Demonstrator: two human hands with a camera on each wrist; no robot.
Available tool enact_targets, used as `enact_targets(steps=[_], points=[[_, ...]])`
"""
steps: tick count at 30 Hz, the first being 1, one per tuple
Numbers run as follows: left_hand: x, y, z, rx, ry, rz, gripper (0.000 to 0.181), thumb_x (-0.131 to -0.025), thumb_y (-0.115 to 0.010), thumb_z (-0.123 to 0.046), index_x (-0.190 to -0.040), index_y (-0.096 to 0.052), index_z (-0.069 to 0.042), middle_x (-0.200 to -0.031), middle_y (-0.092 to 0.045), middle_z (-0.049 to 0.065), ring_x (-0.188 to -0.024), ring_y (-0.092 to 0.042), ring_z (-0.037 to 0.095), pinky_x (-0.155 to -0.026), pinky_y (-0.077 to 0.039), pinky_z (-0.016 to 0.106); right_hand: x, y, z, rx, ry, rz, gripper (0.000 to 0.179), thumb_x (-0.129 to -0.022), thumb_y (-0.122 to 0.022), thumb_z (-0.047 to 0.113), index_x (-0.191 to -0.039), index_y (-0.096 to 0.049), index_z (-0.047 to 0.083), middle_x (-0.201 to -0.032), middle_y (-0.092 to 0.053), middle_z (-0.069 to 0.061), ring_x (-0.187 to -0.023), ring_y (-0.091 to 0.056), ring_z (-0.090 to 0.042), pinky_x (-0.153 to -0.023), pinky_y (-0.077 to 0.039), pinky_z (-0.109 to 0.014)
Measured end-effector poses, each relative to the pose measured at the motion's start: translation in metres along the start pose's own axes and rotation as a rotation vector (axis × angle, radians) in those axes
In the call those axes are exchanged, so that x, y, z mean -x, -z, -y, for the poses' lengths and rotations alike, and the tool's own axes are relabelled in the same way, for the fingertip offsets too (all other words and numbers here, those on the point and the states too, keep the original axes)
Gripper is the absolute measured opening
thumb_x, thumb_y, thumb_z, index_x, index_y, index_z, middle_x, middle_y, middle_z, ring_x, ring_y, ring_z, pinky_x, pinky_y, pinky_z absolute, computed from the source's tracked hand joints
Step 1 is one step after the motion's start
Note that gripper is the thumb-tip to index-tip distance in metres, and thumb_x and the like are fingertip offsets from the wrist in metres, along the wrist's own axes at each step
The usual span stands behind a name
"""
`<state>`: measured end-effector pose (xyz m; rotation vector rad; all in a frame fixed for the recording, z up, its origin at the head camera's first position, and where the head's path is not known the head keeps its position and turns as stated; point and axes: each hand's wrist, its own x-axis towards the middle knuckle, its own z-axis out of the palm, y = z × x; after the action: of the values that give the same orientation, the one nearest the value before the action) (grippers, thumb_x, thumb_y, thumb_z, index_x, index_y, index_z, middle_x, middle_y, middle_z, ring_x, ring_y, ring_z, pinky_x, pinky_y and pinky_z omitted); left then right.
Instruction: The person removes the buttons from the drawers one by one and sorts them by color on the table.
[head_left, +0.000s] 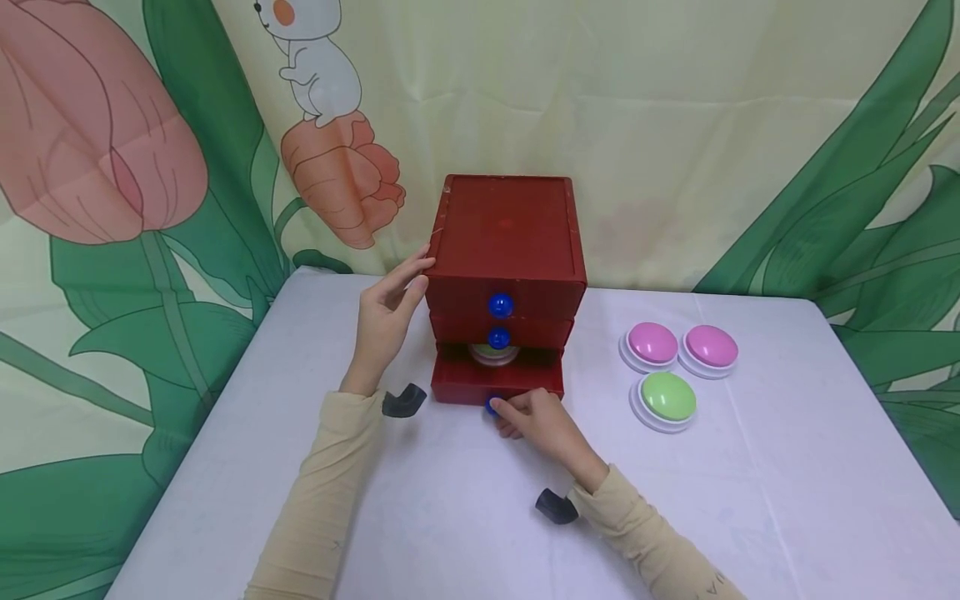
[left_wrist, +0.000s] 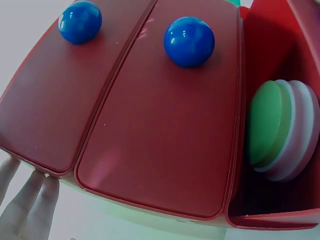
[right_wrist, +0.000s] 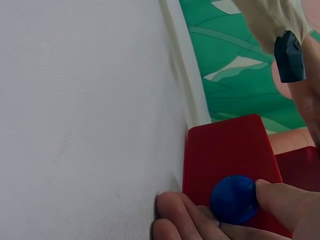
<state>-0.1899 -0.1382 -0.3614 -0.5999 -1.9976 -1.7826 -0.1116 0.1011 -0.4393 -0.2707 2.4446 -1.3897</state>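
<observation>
A dark red three-drawer box [head_left: 506, 225] stands at the back middle of the table, each drawer with a round blue knob. Its bottom drawer [head_left: 465, 390] is pulled out, while the upper two are closed. Inside that drawer sits a round push light [left_wrist: 270, 125] with a green dome and white base, partly hidden under the middle drawer in the head view. My right hand [head_left: 543, 425] pinches the bottom drawer's blue knob [right_wrist: 234, 199] between thumb and fingers. Against the box's left side, my left hand [head_left: 386, 321] rests with fingers extended, fingertips at the upper edge.
Right of the box lie two pink push lights [head_left: 652, 342] side by side, with a green push light [head_left: 668, 397] in front of them. Behind the white table [head_left: 750, 500] hangs a printed curtain [head_left: 637, 125]. A black camera mount sits at each wrist.
</observation>
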Motion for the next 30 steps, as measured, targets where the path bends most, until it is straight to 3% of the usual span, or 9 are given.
enact_targets(steps=[4,11,30], points=[[0.000,0.000,-0.002,-0.004,0.012,0.000,0.032,-0.099,-0.059,-0.007,-0.130,-0.065,-0.004,-0.145,-0.056,0.000,-0.134,-0.052,0.017,-0.107,-0.047,0.035,0.004,-0.001,0.000,0.000,0.010,0.006,0.033,-0.097,-0.065,0.031,-0.085,-0.077,0.003,-0.074,-0.073,-0.005,-0.066,-0.071,-0.015,-0.065,-0.059,-0.025],[0.001,-0.003,-0.029,0.009,0.045,0.012,0.032,-0.099,-0.057,-0.004,-0.130,-0.061,0.006,-0.147,-0.052,0.014,-0.136,-0.050,0.025,-0.107,-0.046,0.037,0.010,-0.003,-0.001,0.009,0.024,0.004,0.032,-0.096,-0.065,0.031,-0.085,-0.077,0.004,-0.074,-0.073,-0.005,-0.066,-0.070,-0.015,-0.065,-0.058,-0.025],[0.001,-0.003,-0.030,0.006,0.045,0.014,0.032,-0.098,-0.056,-0.001,-0.129,-0.061,0.007,-0.146,-0.052,0.016,-0.136,-0.050,0.024,-0.108,-0.046,0.038,0.028,-0.011,0.002,0.065,0.047,-0.008,0.032,-0.096,-0.065,0.034,-0.082,-0.078,0.007,-0.070,-0.072,0.000,-0.065,-0.068,-0.010,-0.064,-0.055,-0.022]])
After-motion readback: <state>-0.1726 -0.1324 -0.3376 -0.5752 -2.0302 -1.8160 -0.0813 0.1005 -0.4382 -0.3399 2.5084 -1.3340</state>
